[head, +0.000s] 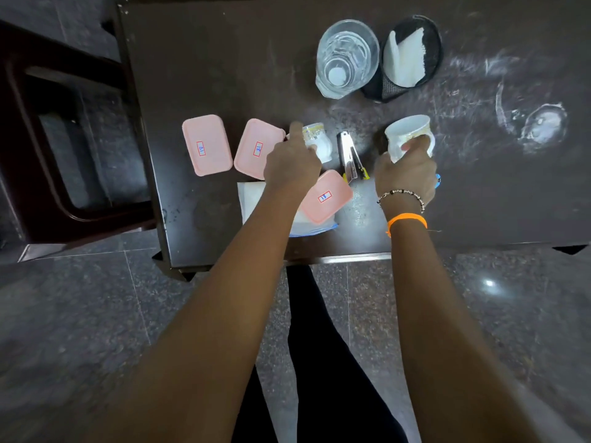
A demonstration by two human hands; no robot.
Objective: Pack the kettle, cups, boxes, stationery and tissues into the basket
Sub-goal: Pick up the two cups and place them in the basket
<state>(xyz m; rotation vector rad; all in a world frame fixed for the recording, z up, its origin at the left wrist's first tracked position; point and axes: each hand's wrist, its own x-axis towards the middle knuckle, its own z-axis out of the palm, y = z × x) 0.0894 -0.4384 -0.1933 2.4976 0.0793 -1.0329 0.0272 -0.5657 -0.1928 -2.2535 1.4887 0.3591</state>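
Bench: dark top, scuffed white at the right; carries everything listed here.

Kettle: clear glass, upright, far centre, touching the basket at its right side.

Basket: dark mesh, tilted toward the viewer, far right of centre, white tissue or paper already in it. It lies ahead of both hands and nearer the right one.

Tissues: flat white pack at the near edge, partly under the left forearm and a box.

Boxes: three pink lidded boxes with labels. Left box and middle box sit side by side; the near box rests on the tissues.

Right hand: closed round the right cup, fingers through or at its handle. The cup is tilted with its mouth toward the far left, and appears lifted, though contact with the bench cannot be told.

Left hand: fingers curled on the left cup, which stands just beside the middle box. How firm the hold is cannot be told.

Stapler: metal, between the two cups, long axis running near to far.

Small stationery: a yellow piece by the stapler's near end and a blue piece mostly hidden behind the right hand.

Judgement: the right cup goes first, straight ahead into the basket. The left cup must cross past the kettle.
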